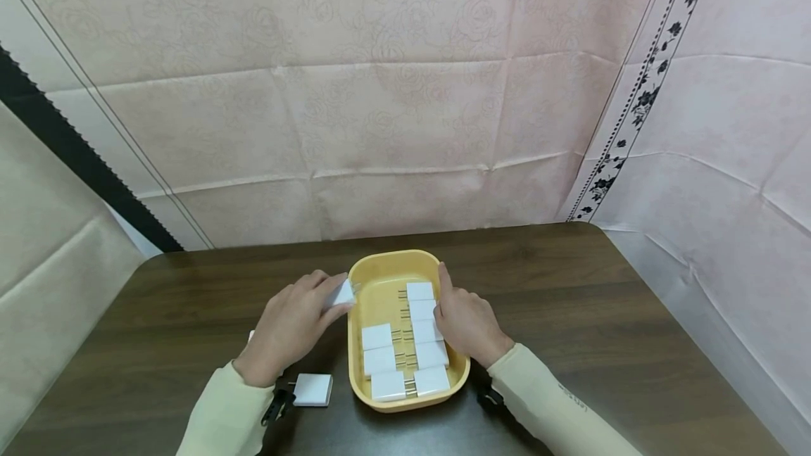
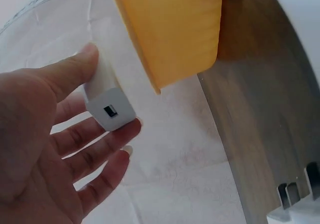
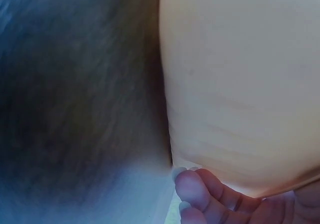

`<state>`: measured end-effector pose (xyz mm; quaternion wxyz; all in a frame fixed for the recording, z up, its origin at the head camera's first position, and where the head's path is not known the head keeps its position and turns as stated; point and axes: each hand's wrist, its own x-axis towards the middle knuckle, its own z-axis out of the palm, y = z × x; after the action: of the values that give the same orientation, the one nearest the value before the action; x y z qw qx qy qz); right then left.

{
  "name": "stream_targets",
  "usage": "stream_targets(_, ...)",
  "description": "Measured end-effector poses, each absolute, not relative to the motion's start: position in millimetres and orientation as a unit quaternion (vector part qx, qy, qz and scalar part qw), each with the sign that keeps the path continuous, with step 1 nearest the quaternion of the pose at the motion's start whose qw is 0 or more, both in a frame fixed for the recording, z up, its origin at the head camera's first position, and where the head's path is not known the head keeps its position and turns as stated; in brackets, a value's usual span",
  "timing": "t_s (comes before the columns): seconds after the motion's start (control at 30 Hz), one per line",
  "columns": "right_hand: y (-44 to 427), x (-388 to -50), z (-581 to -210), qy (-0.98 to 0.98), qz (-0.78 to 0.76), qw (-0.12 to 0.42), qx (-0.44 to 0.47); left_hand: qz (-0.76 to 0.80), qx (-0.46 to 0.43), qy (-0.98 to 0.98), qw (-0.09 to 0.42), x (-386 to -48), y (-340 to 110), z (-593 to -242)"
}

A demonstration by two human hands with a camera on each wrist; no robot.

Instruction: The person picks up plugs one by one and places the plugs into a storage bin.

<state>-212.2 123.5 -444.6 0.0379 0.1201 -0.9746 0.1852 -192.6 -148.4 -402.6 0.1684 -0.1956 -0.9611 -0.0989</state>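
Note:
My left hand (image 1: 285, 326) (image 2: 65, 134) pinches a white plug adapter (image 1: 342, 293) (image 2: 106, 101) between thumb and fingers, at the left rim of a yellow tray (image 1: 380, 290) (image 2: 175, 29). A small rectangular port faces the camera in the left wrist view. Over the tray's right rim, my right hand (image 1: 470, 319) (image 3: 215, 199) grips the wall, its index finger stretched along the edge; its fingertips meet the outer wall (image 3: 240, 84) in the right wrist view. Inside lie two columns of white adapters, three at left (image 1: 379, 361) and several at right (image 1: 431, 354), prongs facing the middle.
Another white adapter (image 1: 312, 390) lies on the brown wooden table (image 1: 538, 287), left of the tray near my left wrist. A white edge (image 1: 251, 335) peeks out behind the left hand. Pale patterned cloth (image 1: 393, 125) hangs behind the table and at both sides.

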Motion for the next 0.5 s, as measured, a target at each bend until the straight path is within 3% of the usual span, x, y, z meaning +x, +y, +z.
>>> stream_targets(0.5,124,-211,-445,-0.975,0.169,0.055,0.133,-0.100,-0.256,-0.936,0.220,-191,-132,-415)
